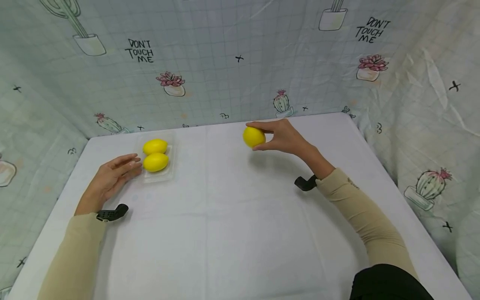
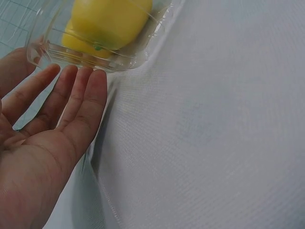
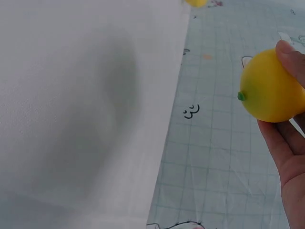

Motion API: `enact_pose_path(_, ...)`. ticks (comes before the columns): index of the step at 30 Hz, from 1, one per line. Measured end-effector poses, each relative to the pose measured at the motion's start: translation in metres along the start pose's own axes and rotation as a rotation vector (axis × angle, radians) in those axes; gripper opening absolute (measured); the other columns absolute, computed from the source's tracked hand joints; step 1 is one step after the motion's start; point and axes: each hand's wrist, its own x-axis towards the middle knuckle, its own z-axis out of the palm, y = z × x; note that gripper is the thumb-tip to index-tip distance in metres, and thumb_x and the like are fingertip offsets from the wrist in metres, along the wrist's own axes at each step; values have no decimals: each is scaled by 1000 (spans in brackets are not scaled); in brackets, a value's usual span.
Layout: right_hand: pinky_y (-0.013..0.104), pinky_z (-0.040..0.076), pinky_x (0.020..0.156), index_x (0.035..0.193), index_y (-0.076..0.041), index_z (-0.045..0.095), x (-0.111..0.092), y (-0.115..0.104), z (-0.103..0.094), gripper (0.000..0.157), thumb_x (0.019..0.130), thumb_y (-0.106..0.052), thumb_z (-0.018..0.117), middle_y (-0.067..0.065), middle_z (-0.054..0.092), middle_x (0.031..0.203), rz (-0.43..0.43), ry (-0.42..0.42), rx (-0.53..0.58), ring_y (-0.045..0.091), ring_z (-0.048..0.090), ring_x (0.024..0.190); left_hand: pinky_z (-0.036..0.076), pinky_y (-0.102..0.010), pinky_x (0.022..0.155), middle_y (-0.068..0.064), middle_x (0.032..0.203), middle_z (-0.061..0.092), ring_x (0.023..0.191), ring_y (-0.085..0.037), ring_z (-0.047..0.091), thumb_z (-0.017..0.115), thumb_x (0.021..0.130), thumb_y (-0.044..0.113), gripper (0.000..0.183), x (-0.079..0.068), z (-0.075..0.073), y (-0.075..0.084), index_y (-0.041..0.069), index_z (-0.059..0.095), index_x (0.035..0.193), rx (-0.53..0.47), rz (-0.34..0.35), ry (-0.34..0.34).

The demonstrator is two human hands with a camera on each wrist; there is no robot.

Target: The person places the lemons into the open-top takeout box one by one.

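Between the thumb and fingers of my right hand [image 1: 283,136] is a yellow lemon [image 1: 253,137], held above the table with a shadow below. The right wrist view shows a small green tip on this lemon [image 3: 270,88]. At the left, a clear plastic container [image 1: 169,171] holds two more lemons, a rear one [image 1: 155,146] and a front one [image 1: 155,162]. My left hand [image 1: 115,176] is beside the container's left side, its fingers extended. In the left wrist view, the fingertips [image 2: 97,78] are right at the container's clear wall [image 2: 138,61].
A white cloth covers the table [image 1: 225,233]. Behind it and at both sides hangs a pale curtain [image 1: 210,75] printed with cacti and lettering. Black wrist cameras sit at the left cuff [image 1: 112,213] and right cuff [image 1: 306,183]. A dark rounded shape [image 1: 390,283] fills the lower right.
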Motion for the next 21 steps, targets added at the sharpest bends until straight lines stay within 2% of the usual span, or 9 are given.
enact_pose_path(6, 35, 57, 99, 140, -13, 63, 3, -2, 6, 70, 76, -19, 92, 4, 68, 132, -33, -8, 24, 20, 67, 119, 56, -30, 98, 1, 133, 56, 115, -13, 66, 64, 100, 9, 62, -1, 0, -2, 7, 39, 156, -32, 13, -21)
enact_pose_path(13, 30, 59, 94, 139, -15, 64, 8, -4, 13, 70, 75, -18, 93, 1, 69, 131, -68, -10, 33, 15, 69, 112, 56, -31, 97, 1, 131, 58, 114, -14, 66, 65, 99, 7, 58, 0, -1, 0, 9, 45, 153, -60, 12, -20)
enact_pose_path(21, 32, 59, 94, 139, -7, 62, 14, -14, 20, 68, 78, -20, 90, 9, 69, 131, -58, -30, 86, 22, 69, 114, 56, -30, 98, 3, 130, 59, 114, -13, 66, 66, 98, 8, 57, 3, -1, 0, 10, 47, 152, -51, 8, -8)
